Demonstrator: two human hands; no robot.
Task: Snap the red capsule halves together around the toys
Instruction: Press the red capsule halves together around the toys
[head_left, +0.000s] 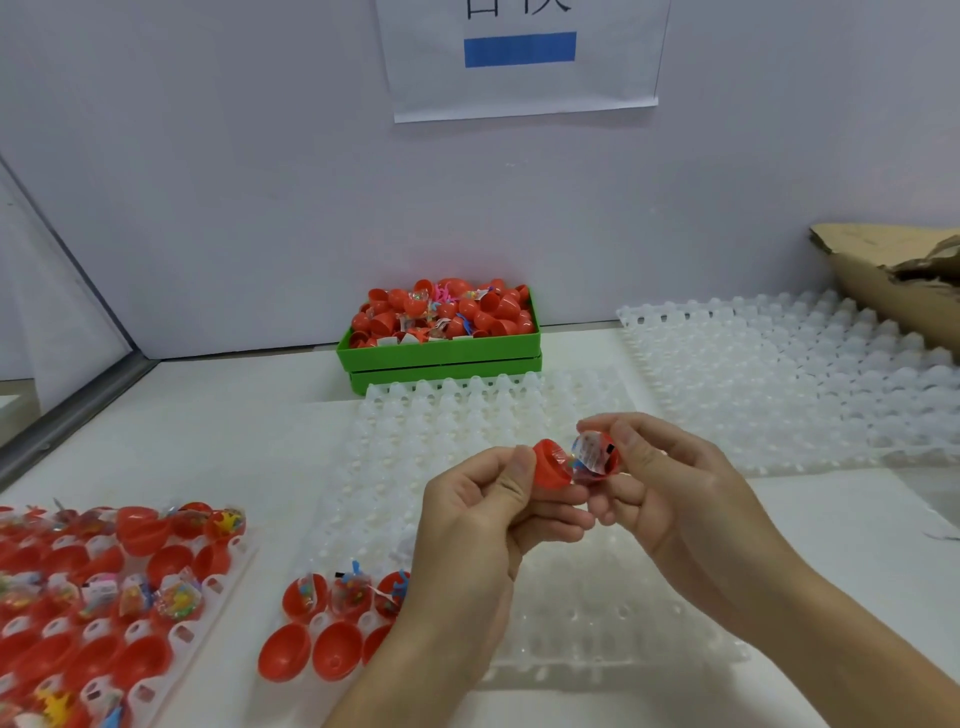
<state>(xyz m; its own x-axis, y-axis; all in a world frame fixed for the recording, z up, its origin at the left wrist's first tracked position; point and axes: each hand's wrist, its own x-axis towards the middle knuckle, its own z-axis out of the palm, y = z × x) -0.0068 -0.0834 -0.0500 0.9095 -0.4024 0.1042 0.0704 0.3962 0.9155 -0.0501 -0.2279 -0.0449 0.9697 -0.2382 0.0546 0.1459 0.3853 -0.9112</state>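
Above the white tray (519, 415), my left hand (488, 514) pinches an empty red capsule half (551, 465) with its open side facing right. My right hand (670, 483) grips the other red half (608, 460), which has a bagged toy (589, 452) sticking out of it. The two halves touch at an angle, not closed. On the tray's near left corner sit red halves holding bagged toys (353, 595) and empty red halves (311, 652).
A green bin (441, 356) full of red halves and toys stands at the back wall. A second tray (104, 597) of red halves and toys lies at the left. Another white tray (805, 379) and torn cardboard (893, 280) are at the right.
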